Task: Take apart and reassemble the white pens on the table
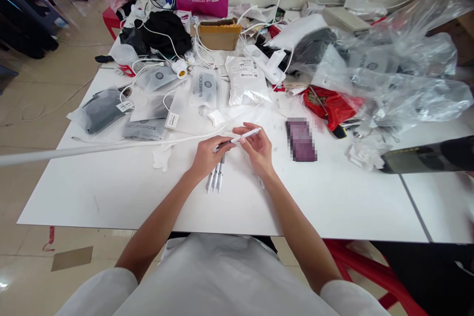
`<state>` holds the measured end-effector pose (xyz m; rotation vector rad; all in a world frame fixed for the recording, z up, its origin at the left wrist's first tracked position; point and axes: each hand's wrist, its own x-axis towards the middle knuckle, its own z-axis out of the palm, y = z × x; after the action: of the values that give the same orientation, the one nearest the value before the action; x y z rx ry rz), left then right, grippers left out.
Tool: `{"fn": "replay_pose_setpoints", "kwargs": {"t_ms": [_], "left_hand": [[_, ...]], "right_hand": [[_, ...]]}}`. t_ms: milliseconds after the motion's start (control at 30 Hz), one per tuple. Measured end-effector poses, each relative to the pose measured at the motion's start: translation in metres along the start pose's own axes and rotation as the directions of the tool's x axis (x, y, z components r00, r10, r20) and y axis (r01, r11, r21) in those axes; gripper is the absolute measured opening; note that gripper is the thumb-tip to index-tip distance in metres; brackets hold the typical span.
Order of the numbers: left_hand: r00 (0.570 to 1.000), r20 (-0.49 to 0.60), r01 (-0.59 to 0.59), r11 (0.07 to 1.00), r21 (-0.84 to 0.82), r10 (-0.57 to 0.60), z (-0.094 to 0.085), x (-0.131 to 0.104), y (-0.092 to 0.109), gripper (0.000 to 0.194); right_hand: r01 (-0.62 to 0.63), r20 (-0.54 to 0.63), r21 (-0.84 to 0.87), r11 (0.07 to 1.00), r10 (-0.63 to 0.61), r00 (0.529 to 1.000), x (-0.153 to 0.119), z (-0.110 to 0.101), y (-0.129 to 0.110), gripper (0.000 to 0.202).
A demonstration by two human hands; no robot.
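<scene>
A white pen [249, 135] with a dark grip is held between my two hands above the table [314, 207], tilted up toward the right. My left hand [209, 157] pinches its dark end with thumb and fingers. At the white end, my right hand [259, 150] has its thumb and fingers closed on the barrel. Several similar white pens [215, 181] lie side by side on the table just below my left hand, their upper ends partly hidden by it. Something small and whitish [261, 182] shows beside my right wrist, mostly covered.
A phone [301, 139] lies right of my hands. A white cable [122, 146] crosses the table on the left. Packaged dark items [105, 111], a white parcel [247, 81], a red bag [333, 108] and clear plastic [414, 84] crowd the back. A dark umbrella-like object [425, 155] juts in at right.
</scene>
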<state>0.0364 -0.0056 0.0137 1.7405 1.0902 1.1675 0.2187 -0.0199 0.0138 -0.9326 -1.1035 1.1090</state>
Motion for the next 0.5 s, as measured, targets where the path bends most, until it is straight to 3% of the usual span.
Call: {"fn": "replay_pose_setpoints", "kwargs": {"t_ms": [100,233,400,500], "left_hand": [[1.000,-0.012,0.015,1.000,-0.006,-0.015,-0.0017,0.0007,0.0006,0.026],[1.000,0.025,-0.017,1.000,-0.009,0.017,-0.0025,0.0002,0.0010,0.025],[0.998,0.036,0.043,0.998,-0.050,-0.042,-0.0017,-0.0003,0.0010,0.028],[1.000,0.017,0.013,1.000,-0.020,-0.013,-0.0017,0.0004,0.0010,0.029]], "right_hand": [[-0.006,0.044,0.038,0.999,0.004,0.999,-0.0007,0.0009,-0.0011,0.040],[0.001,-0.096,-0.058,0.998,-0.007,0.995,-0.0006,0.0013,-0.0001,0.032],[0.008,0.031,0.031,0.999,-0.009,0.999,0.0010,0.0005,-0.0009,0.053],[-0.015,-0.020,-0.007,1.000,0.015,1.000,0.0003,0.0007,0.0010,0.038]]}}
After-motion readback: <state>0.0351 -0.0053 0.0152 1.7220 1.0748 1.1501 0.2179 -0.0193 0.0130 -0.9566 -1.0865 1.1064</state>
